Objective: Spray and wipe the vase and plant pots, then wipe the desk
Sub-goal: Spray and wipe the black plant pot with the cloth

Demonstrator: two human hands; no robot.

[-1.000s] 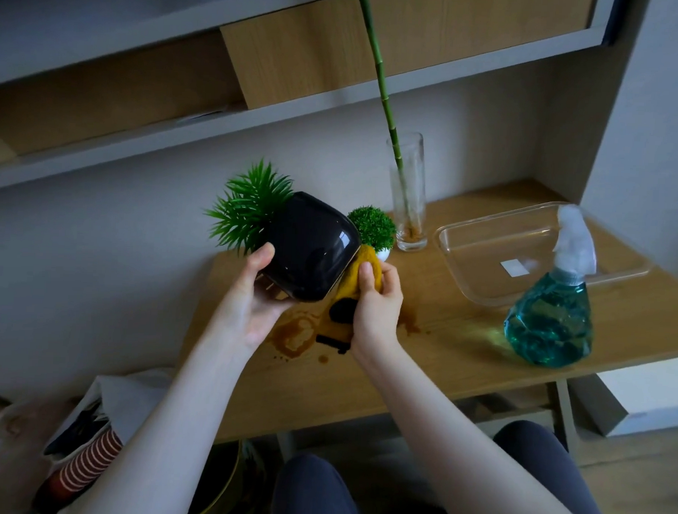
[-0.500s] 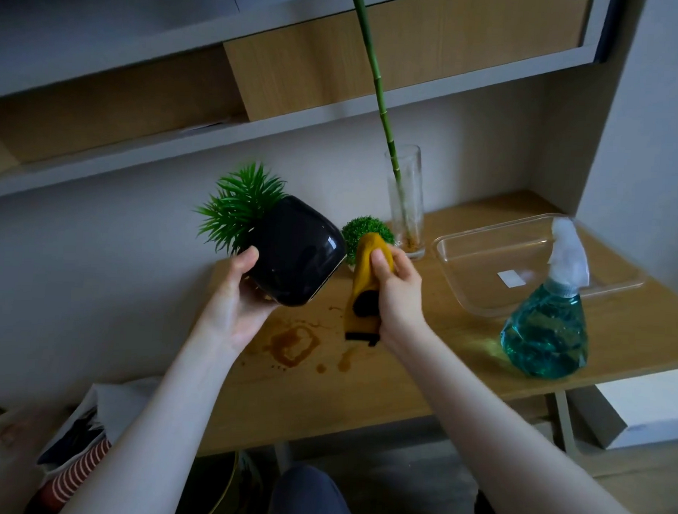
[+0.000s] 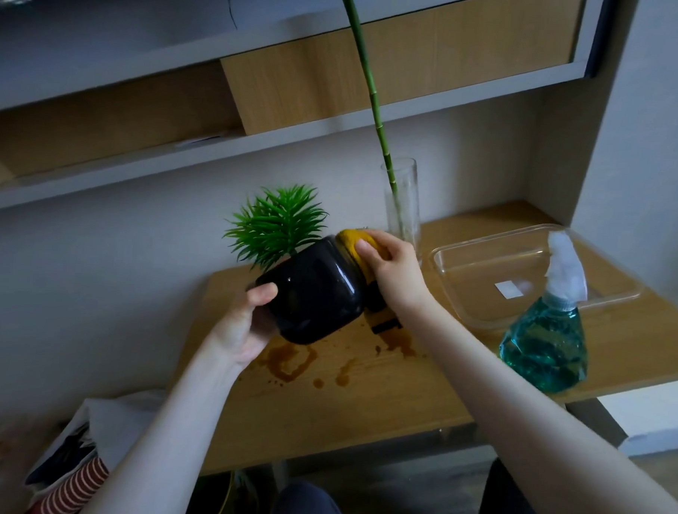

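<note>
Glossy black pot (image 3: 314, 294) looks slippery — left hand (image 3: 245, 322) cups its base, tilted above the desk (image 3: 362, 397). Right hand (image 3: 395, 274) presses a yellow cloth (image 3: 351, 243) against its side; grip low — likely breakable.

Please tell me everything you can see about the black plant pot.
The black plant pot is glossy, rounded and squarish, perhaps glazed ceramic. It is lifted above the desk and tilted, so its spiky green plant points up and away. The left hand grips its lower side; the right hand presses a yellow cloth against its other side.
</note>
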